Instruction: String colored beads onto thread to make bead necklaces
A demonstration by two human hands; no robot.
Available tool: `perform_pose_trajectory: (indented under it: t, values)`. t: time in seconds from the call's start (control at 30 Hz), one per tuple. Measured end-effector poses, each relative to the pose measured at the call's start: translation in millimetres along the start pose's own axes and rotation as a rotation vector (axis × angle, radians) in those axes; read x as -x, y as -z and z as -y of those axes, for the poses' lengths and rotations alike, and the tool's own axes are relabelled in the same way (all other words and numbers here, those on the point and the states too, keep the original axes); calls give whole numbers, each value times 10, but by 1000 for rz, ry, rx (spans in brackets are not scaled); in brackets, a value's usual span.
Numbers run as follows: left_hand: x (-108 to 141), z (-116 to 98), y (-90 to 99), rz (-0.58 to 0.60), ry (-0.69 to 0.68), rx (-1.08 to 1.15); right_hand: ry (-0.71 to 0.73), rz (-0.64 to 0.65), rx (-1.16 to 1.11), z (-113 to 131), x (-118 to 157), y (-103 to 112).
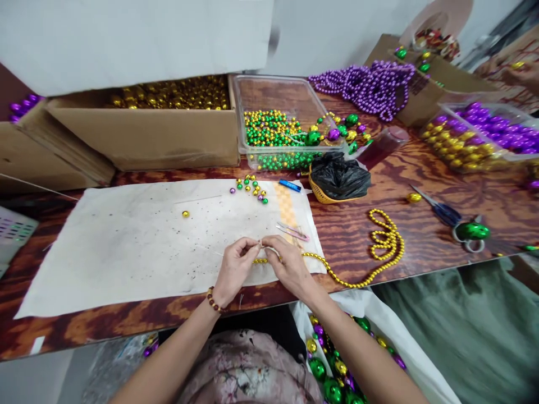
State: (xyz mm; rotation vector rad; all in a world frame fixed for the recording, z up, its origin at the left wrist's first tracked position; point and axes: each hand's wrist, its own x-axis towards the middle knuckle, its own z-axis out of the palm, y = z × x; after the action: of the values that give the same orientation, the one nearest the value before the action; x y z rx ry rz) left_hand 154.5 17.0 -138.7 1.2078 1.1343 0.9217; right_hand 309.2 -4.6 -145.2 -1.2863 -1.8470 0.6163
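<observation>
My left hand [237,266] and my right hand [289,264] meet over the right part of a white cloth [126,247], fingertips pinched close together. Between them is a thin pale string [260,243], hard to make out in detail. A gold bead strand [357,283] passes beneath my right hand and trails off to the right in loops on the table. Just beyond my right hand lies a pair of small snips with a pink part [292,231]. Loose gold, green and purple beads [252,189] are scattered farther up the cloth, and a single gold bead [186,214] lies left of them.
Behind the cloth stand a cardboard box [147,134] of gold beads and a clear plastic bin [248,157]. A yellow basket [322,194] lined with black plastic, scissors [446,213] and a purple bead heap [366,84] are to the right. A white bag [404,336] hangs below the edge.
</observation>
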Motion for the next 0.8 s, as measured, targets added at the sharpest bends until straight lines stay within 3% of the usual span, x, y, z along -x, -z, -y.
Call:
perform_pose_trajectory:
  t: [0.13,0.23,0.5,0.6,0.7,0.8]
  values:
    - [41,-11,-28,-15,-21,28,-199,-167,-320,67,-39,-115]
    - [70,0,-48,-54,-24,56,-288,-320,-406,123,-57,-204]
    - [93,71,-146,-76,57,346,-152,-457,-211,214,21,-330]
    - [113,34,-146,-1,103,391,-252,-489,-424,231,-30,-313]
    - [148,1,-102,63,126,328,-398,-527,-774,233,-158,-255]
    - [180,8,-51,84,94,257,-431,-617,-1129,216,-282,-211]
